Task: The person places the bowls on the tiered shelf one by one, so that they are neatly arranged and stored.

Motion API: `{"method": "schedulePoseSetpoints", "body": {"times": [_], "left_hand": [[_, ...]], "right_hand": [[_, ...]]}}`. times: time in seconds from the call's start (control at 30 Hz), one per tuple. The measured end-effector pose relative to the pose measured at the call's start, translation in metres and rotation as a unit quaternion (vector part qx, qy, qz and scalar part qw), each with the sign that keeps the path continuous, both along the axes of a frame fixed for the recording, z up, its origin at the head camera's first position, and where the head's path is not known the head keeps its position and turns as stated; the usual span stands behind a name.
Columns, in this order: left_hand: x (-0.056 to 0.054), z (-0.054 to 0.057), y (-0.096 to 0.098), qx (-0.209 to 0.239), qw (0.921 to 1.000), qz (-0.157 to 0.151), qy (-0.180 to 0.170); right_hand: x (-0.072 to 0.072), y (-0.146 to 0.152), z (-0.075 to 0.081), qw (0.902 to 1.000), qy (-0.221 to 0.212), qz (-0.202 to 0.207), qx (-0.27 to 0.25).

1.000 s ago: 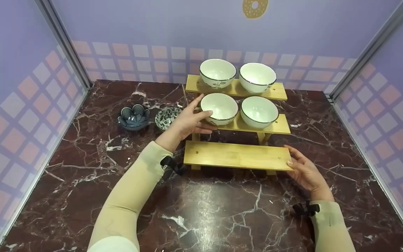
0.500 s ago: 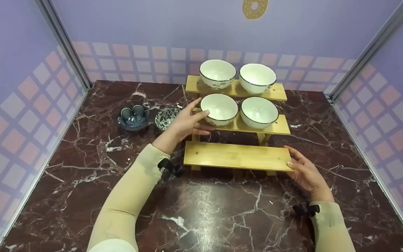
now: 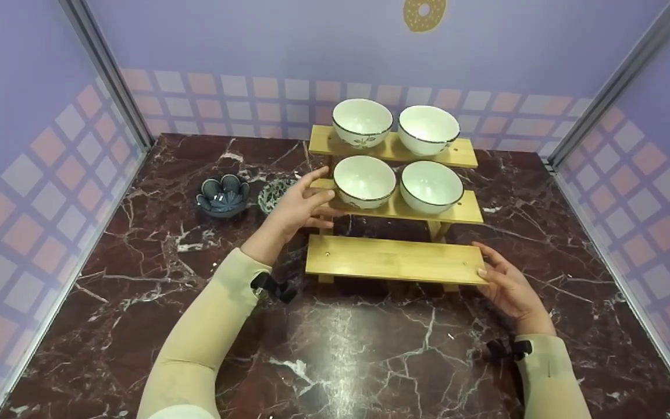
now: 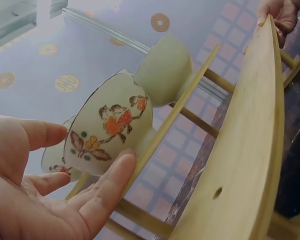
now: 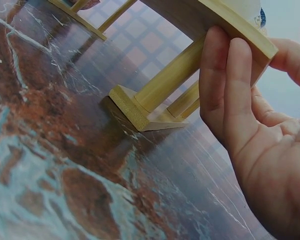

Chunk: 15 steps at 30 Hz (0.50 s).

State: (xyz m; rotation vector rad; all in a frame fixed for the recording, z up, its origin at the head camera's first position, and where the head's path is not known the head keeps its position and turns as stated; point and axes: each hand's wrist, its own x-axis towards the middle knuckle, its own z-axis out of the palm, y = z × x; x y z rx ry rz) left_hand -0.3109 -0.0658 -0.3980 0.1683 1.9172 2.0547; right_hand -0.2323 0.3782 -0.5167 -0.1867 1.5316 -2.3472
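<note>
Marbled counter [image 3: 370, 349] carries a stand [image 3: 396, 205]; nearest, the right hand [image 3: 508, 286] pinches the right end of its lowest board [image 3: 393, 259]; beyond, the left hand [image 3: 295, 208], fingers spread, gripping nothing, is just beside the left bowl [image 3: 365, 179] on the middle tier [image 3: 470, 205], contact unclear; two bowls [image 3: 363, 121] stand farthest.
</note>
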Motion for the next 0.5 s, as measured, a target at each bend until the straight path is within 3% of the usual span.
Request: {"method": "schedulePoseSetpoints", "body": {"times": [0.23,0.5], "left_hand": [[0.008,-0.004,-0.024,-0.025,0.9991,0.005,0.033],[0.013,-0.018,-0.054,-0.038,0.9972,0.053,0.036]], "right_hand": [[0.000,0.000,0.000,1.0000,0.001,0.001,0.001],[0.001,0.001,0.000,0.9993,0.003,0.019,-0.032]]}}
